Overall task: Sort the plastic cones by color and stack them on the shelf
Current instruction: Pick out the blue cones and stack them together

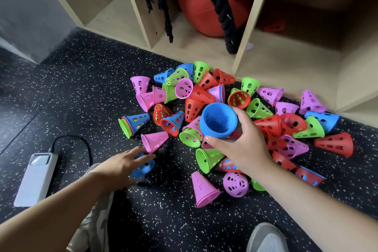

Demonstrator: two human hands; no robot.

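Both busy: right hand (239, 149) grips blue stack (218, 121); left hand (120, 168), spread, touches blue cone (146, 166).

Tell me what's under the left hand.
A blue cone lying on the floor. Part of it shows; the left hand covers the rest, so contact can't be judged.

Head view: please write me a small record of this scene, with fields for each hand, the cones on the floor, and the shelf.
right hand: grips a nested blue stack, open mouth toward the camera, above the pile
left hand: fingers straight, on a loose blue cone; blurred
pile: pink, green, red and blue cones, mixed, on the speckled floor before the shelf
shelf: middle compartment holds a red ball and black ropes
other: white power bank with cable, on the floor at left
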